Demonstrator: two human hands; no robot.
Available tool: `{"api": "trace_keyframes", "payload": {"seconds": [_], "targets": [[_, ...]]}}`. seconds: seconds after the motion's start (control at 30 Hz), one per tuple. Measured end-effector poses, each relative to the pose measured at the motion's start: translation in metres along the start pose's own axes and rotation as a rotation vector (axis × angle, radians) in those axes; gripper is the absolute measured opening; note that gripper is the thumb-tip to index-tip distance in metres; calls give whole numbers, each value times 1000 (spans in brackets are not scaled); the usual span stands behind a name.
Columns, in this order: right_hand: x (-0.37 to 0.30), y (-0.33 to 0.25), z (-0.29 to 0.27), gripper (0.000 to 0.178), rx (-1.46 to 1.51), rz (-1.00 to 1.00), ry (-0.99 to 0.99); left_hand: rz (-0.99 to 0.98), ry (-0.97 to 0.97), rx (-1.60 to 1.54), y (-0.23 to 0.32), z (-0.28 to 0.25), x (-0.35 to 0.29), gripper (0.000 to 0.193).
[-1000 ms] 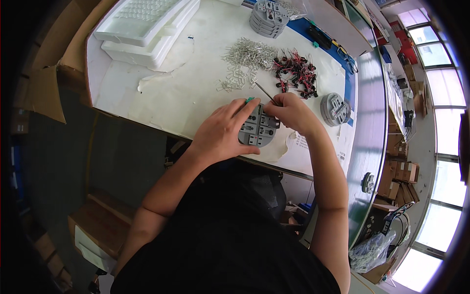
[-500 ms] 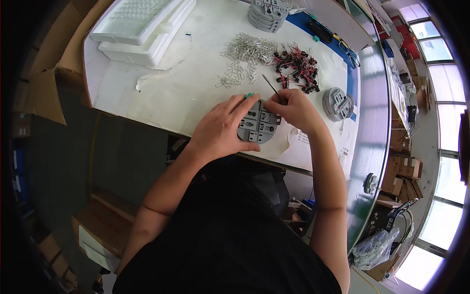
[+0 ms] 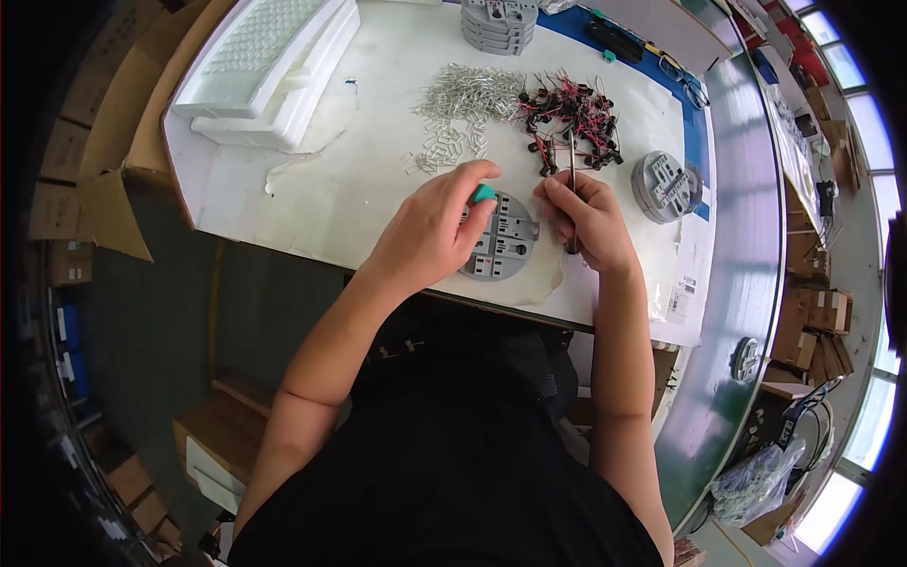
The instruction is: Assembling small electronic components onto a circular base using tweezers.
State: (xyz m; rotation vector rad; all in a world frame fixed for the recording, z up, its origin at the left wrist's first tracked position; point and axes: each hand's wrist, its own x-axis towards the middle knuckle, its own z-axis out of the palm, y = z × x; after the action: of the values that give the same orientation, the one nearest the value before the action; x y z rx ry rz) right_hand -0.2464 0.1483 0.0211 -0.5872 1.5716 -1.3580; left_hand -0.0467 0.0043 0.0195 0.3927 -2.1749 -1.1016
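Observation:
My left hand is over the left side of a round grey plastic base with slots and small fittings, partly hidden by the fingers. Between its curled fingers shows a small green piece, whose kind I cannot make out. To the right of the base, my right hand is closed on metal tweezers. Their thin tip points away from me, toward a pile of black parts with red and black wires. Left of that pile lies a heap of small bent metal clips.
White foam trays stand at the far left of the table. More grey bases are stacked at the back and at the right. A blue mat carries hand tools. An open cardboard box adjoins the left edge.
My right hand has drawn back from the base to the right, and the tweezers have turned more upright. My left fingers have lifted and curled, showing more of the green piece.

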Motion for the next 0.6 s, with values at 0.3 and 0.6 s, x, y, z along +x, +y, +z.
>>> {"api": "trace_keyframes", "payload": {"seconds": [0.3,0.6], "targets": [[-6,3,-6,21,118,-39,10,-8,-335,275,11,3,29,23],[-17,-16,-33,21,162,-194,253,-15,-361,216,3,7,33,24]]}}
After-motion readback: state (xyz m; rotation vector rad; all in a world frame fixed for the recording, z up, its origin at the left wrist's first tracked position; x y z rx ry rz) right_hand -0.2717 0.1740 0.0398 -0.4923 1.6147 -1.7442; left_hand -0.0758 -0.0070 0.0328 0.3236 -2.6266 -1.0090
